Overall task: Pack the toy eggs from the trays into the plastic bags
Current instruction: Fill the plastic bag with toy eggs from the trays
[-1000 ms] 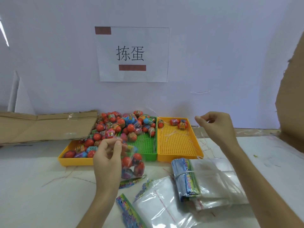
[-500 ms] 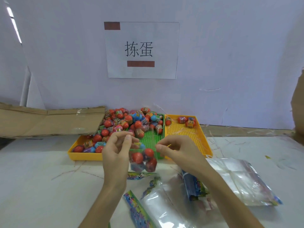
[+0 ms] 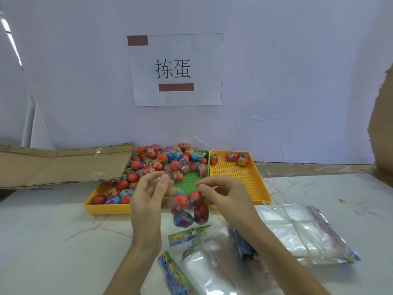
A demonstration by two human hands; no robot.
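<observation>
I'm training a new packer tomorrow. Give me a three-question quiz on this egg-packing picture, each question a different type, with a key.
1. True or false: the filled bag lies flat on the table.
2. Which tray is nearly empty? A) the left yellow tray B) the green tray C) the right yellow tray
3. Fill in: the left hand and right hand each pinch the top of the ____.

Key
1. False; both hands hold it up.
2. C; only a few toy eggs sit at its far end.
3. Bag.
</observation>
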